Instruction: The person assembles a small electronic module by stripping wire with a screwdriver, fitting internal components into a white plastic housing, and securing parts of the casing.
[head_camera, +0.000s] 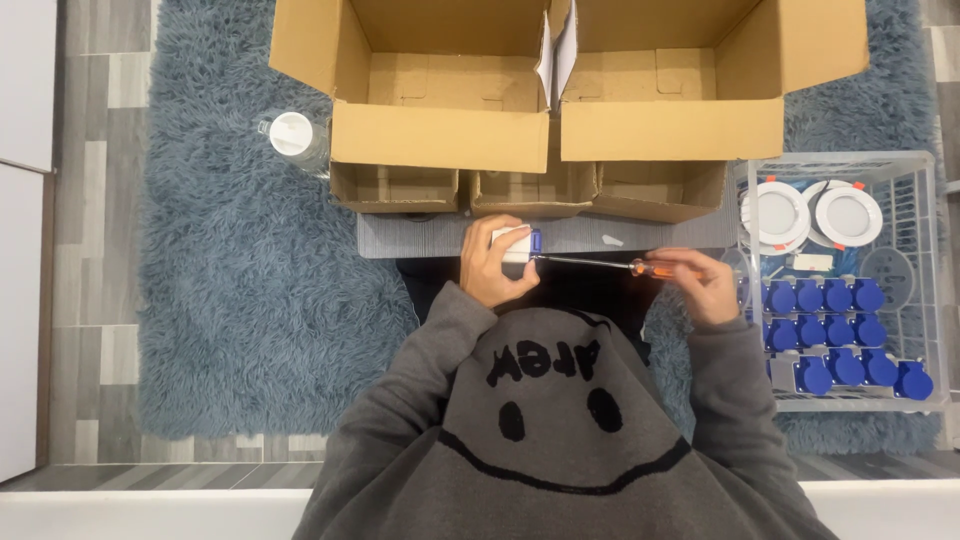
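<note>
Overhead head view, largest to smallest. A shaggy blue-grey rug (250, 290) covers the tiled floor (95, 250). Two open cardboard boxes (440, 135) stand side by side at the top, flaps raised, both resting on the far edge of a low grey surface (420, 238). At right, a white wire basket (935, 290) holds round white lamps (848, 215) in its upper part and rows of blue-capped sockets (825, 297) below. A clear bottle with a white cap (291, 134) stands on the rug just left of the boxes. The person's grey sleeves fill the lower centre.

The left hand (492, 265) is curled around a small white socket (515, 243) with a blue end, holding it above the near edge of the surface. The right hand (705, 285) is closed on the orange handle of a screwdriver (600, 264); the shaft lies nearly level, its tip meeting the blue end of the socket. The two hands are well apart, joined only by the tool.
</note>
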